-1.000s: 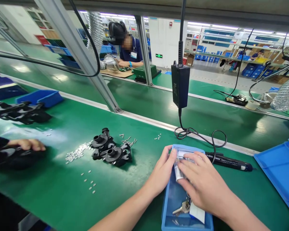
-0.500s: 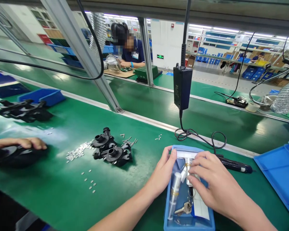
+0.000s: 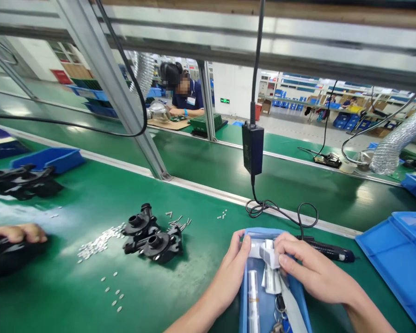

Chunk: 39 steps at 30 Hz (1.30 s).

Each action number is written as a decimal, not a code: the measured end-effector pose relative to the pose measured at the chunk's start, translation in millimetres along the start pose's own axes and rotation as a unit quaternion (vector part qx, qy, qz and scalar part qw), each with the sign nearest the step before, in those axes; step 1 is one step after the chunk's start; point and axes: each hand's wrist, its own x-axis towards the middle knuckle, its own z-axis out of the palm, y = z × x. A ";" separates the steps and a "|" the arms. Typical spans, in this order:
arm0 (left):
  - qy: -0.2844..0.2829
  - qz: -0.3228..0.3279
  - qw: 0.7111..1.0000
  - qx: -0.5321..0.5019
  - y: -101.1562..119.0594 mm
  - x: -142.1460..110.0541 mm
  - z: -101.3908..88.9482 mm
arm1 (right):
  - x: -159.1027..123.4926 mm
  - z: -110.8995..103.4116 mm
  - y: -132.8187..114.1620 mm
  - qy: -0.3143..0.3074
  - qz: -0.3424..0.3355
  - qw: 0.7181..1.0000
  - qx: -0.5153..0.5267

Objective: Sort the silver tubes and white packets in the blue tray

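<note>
My left hand [image 3: 234,263] grips the far left side of a small blue bin [image 3: 243,300], thumb over the rim. Inside the bin, my right hand [image 3: 307,261] pinches a crumpled white strip [image 3: 271,257], which looks like paper or thin plastic; its exact kind is unclear. Below it lies a silvery-white wrapped piece [image 3: 272,281]. Along the left of the bin is a clear tube [image 3: 253,296] with a band around it. Some keys [image 3: 278,327] on a ring show at the bottom, partly cut off by the frame edge.
Black moulded housings [image 3: 154,238] sit left of the bin, beside small flat metal pieces [image 3: 99,243] and pins [image 3: 178,225]. A black electric screwdriver [image 3: 333,251] lies behind my right hand. A larger blue bin [image 3: 395,263] stands right. Another person's hand [image 3: 17,232] rests on a black part.
My right hand has lifted the white strip toward the bin's far end and bunched it. The camera view has tilted up, so the bin's near end is cut off.
</note>
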 end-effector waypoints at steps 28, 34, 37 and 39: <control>-0.040 0.293 0.955 0.024 17.8 -25.2 -14.9 | 10.7 13.4 2.2 -0.008 -0.104 0.962 0.253; -0.043 0.286 0.957 0.031 17.1 -26.2 -16.5 | 11.6 13.6 0.3 -0.008 -0.101 0.964 0.248; -0.046 0.286 0.957 0.030 17.2 -26.7 -17.5 | 10.2 13.4 -0.2 -0.008 -0.099 0.964 0.245; -0.043 0.282 0.958 0.033 17.2 -26.3 -18.3 | 9.5 13.6 0.5 -0.008 -0.098 0.965 0.244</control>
